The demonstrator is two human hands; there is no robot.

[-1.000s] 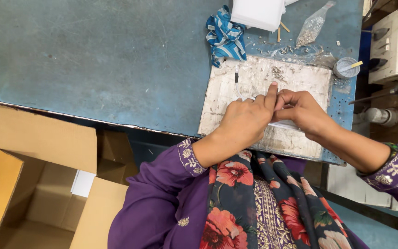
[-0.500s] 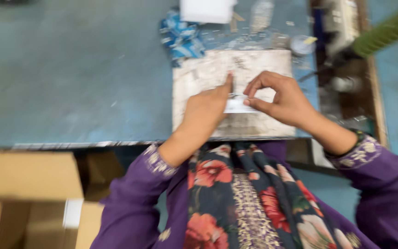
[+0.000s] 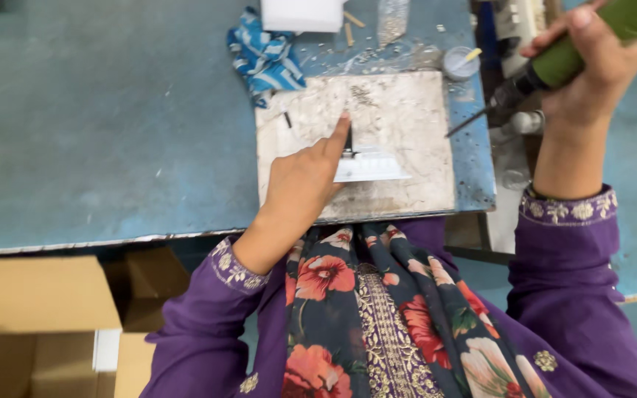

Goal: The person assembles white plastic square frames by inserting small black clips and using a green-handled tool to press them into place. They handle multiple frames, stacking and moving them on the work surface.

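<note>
My left hand (image 3: 305, 179) lies on a worn pale work plate (image 3: 399, 110) and presses a small white flat part (image 3: 371, 165) down with its forefinger stretched out. A short dark piece sits at the part's left end, under the fingertip. My right hand (image 3: 591, 59) is raised at the upper right, off the plate, closed around the green handle of a soldering-iron-like tool (image 3: 554, 65). The tool's thin dark tip (image 3: 466, 122) points down-left toward the plate's right edge.
A blue-and-white cloth (image 3: 263, 55) lies behind the plate on the blue-grey table (image 3: 97, 125). A white block (image 3: 301, 13), a small round pot (image 3: 458, 63) and scattered bits sit at the back. Open cardboard boxes (image 3: 35, 295) stand below the table's front edge, at left.
My right hand left the white part, went to the upper right and now holds the green-handled tool. My left hand stays on the part with one finger. The view shifted left.
</note>
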